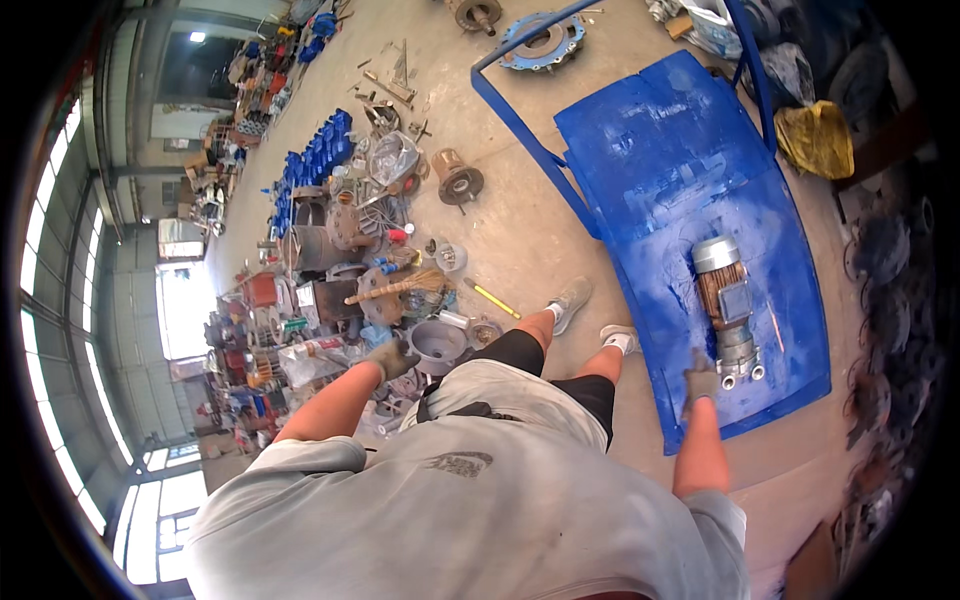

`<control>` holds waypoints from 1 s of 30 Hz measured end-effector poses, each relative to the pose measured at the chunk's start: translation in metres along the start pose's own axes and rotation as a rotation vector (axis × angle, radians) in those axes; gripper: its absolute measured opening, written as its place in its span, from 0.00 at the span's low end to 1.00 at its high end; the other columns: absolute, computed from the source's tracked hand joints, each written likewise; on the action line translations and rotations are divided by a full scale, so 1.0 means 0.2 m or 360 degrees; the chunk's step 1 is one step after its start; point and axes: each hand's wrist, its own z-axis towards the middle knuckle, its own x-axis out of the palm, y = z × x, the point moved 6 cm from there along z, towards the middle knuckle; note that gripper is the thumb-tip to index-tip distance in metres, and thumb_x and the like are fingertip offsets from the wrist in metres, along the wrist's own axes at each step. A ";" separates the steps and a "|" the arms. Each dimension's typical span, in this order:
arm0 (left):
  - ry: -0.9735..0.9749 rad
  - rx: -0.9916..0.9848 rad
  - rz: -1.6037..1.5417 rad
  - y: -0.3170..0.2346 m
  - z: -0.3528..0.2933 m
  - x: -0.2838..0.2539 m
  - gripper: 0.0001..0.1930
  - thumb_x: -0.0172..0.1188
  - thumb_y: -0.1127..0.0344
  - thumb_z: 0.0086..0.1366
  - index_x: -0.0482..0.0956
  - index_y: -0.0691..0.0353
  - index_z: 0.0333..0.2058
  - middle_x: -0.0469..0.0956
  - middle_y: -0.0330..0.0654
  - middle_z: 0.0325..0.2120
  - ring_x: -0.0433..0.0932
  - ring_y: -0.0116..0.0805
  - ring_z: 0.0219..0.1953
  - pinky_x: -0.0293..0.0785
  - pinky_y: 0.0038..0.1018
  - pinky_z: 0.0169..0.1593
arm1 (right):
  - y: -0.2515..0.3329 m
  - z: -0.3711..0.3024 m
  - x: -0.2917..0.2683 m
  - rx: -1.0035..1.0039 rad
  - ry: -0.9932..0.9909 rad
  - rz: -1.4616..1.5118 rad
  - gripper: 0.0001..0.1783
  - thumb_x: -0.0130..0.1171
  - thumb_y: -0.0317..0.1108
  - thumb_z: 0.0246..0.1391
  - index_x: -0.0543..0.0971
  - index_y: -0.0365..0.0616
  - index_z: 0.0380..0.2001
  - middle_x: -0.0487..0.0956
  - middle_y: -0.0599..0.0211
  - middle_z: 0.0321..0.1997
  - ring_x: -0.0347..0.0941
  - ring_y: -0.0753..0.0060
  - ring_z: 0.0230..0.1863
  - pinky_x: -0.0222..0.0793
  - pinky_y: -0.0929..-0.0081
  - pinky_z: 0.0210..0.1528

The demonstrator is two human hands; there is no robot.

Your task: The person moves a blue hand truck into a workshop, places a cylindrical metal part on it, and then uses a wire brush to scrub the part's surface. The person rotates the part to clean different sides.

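On the blue flatbed cart [640, 140] lies an electric motor with a pump end [735, 300], silver at its cap and pump body and rusty brown in the middle. My right hand [700, 383], in a grey work glove, reaches over the cart beside the pump end. Its fingers are apart and hold nothing that I can see; whether they touch the pump is unclear. My left hand [390, 358], also gloved, hangs out at my side near a round grey metal bowl-shaped part [437, 345]. Its fingers look loosely spread, with nothing visible in them.
Piled parts crowd the floor at left, with a straw broom [405, 285] and blue castings [315, 155]. A yellow bar [495, 298] lies by my feet. Beyond are a rusty flanged part [457, 178] and blue ring [545, 45]. A yellow sack [815, 140] sits right of the cart.
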 end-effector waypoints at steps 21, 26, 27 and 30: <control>0.0192 0.0650 -0.0860 -1.12 1.50 0.67 0.24 0.62 0.56 0.75 0.83 0.58 0.65 0.87 0.55 0.54 0.87 0.51 0.58 0.82 0.44 0.62 | 0.86 -0.50 0.26 -0.0325 -0.0019 -0.0115 0.45 0.77 0.43 0.60 0.68 0.40 0.74 0.84 0.58 0.44 0.79 0.69 0.32 0.74 0.67 0.30; 0.0179 -0.0122 -0.1442 -0.46 1.80 0.73 0.24 0.56 0.54 0.79 0.82 0.58 0.66 0.85 0.54 0.60 0.84 0.53 0.64 0.81 0.45 0.66 | 0.48 -0.72 -0.18 0.0216 -0.0202 -0.0089 0.70 0.76 0.37 0.60 0.32 0.60 0.87 0.84 0.56 0.52 0.81 0.59 0.34 0.76 0.56 0.34; 0.0205 -0.0258 -0.1505 -0.39 1.82 0.69 0.25 0.54 0.52 0.80 0.83 0.57 0.66 0.85 0.52 0.62 0.84 0.53 0.65 0.80 0.44 0.67 | 0.33 -0.62 -0.36 0.0095 -0.0275 -0.0246 0.72 0.77 0.36 0.60 0.30 0.63 0.87 0.83 0.57 0.51 0.81 0.58 0.35 0.77 0.53 0.36; 0.0841 -0.0316 -0.1425 -0.34 1.67 0.21 0.26 0.52 0.48 0.82 0.83 0.52 0.68 0.84 0.42 0.66 0.83 0.47 0.67 0.79 0.43 0.68 | 0.43 -0.76 -0.55 -0.0454 -0.0570 -0.0724 0.74 0.79 0.34 0.56 0.31 0.68 0.86 0.80 0.56 0.57 0.81 0.54 0.43 0.79 0.49 0.42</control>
